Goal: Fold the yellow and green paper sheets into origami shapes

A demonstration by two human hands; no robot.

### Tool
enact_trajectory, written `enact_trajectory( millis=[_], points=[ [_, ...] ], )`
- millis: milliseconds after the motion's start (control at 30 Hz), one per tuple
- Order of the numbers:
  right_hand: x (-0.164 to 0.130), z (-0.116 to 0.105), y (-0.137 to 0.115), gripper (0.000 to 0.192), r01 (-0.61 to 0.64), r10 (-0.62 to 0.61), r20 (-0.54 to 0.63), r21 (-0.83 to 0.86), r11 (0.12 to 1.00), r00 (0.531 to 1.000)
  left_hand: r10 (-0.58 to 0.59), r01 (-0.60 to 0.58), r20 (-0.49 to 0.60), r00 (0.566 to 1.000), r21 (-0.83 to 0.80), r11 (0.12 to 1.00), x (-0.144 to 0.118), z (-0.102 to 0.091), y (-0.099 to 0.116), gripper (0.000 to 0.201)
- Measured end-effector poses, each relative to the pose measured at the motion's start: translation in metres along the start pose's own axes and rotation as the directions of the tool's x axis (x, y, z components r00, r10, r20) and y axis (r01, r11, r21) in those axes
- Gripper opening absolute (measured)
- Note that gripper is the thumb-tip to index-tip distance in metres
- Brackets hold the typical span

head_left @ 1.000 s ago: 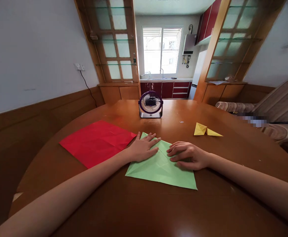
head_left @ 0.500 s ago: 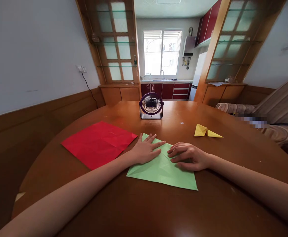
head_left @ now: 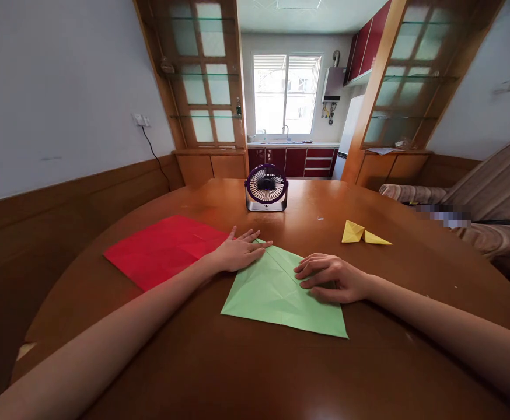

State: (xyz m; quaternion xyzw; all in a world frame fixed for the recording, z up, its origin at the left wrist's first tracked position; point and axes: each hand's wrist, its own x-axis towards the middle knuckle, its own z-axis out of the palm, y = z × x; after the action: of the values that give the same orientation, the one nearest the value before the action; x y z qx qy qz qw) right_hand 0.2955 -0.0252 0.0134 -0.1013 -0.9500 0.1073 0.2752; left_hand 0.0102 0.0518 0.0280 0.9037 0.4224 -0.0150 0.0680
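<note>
A creased sheet of green paper (head_left: 276,291) lies on the table in front of me. Fingers spread, my left hand (head_left: 240,251) rests at the paper's upper left edge, its fingertips over the far corner. My right hand (head_left: 327,279) lies on the right side of the same sheet, fingers slightly bent and apart, holding nothing. Partly covered by my left hand and forearm, a creased sheet of red paper (head_left: 163,251) lies to the left. Crease lines run across the green sheet.
Beyond the papers, a small dark purple fan (head_left: 266,186) stands on the brown wooden table (head_left: 237,373). A folded yellow paper piece (head_left: 353,232) sits to the right. A striped sofa (head_left: 491,186) is past the table's right edge.
My left hand has slid left along the green paper, from its middle to its upper left edge, uncovering more of the crease. My right hand stays in place.
</note>
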Motion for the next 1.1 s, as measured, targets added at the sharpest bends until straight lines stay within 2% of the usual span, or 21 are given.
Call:
enact_trajectory(
  millis=[267,433,633,733,833,900,967,1100],
  points=[
    [0.000,0.001,0.000,0.020,-0.012,0.012,-0.006,-0.003,1.000,1.000,-0.073,0.072,0.010,0.997,0.018,0.997,0.000,-0.009,-0.022,0.047],
    [0.000,0.001,0.001,0.019,-0.005,0.005,-0.013,0.007,1.000,1.000,-0.159,0.159,-0.032,0.987,0.003,0.987,-0.004,-0.011,-0.038,0.052],
    [0.000,0.002,0.002,0.019,0.001,-0.001,-0.013,0.007,1.000,1.000,-0.131,0.132,-0.121,0.984,0.006,0.991,-0.003,-0.008,-0.041,0.054],
    [0.001,0.001,0.001,0.019,-0.004,0.005,-0.013,0.008,1.000,1.000,-0.090,0.091,-0.208,0.974,-0.007,0.996,0.001,-0.005,-0.032,0.056],
    [0.001,0.001,0.001,0.020,0.001,-0.001,-0.007,0.012,1.000,1.000,0.021,-0.032,-0.281,0.959,-0.034,0.999,0.003,-0.001,-0.010,0.061],
    [0.001,0.001,0.001,0.019,0.005,-0.005,-0.007,0.014,1.000,1.000,0.144,-0.162,-0.245,0.959,-0.054,0.985,0.002,0.002,0.010,0.064],
    [0.000,0.002,0.002,0.018,0.002,-0.002,-0.008,0.013,1.000,1.000,0.225,-0.244,-0.194,0.955,-0.080,0.967,0.000,0.006,0.028,0.066],
    [0.000,0.002,0.002,0.018,-0.004,0.004,-0.010,0.010,1.000,1.000,0.278,-0.290,-0.111,0.954,-0.116,0.950,-0.004,0.016,0.043,0.066]
  ],
)
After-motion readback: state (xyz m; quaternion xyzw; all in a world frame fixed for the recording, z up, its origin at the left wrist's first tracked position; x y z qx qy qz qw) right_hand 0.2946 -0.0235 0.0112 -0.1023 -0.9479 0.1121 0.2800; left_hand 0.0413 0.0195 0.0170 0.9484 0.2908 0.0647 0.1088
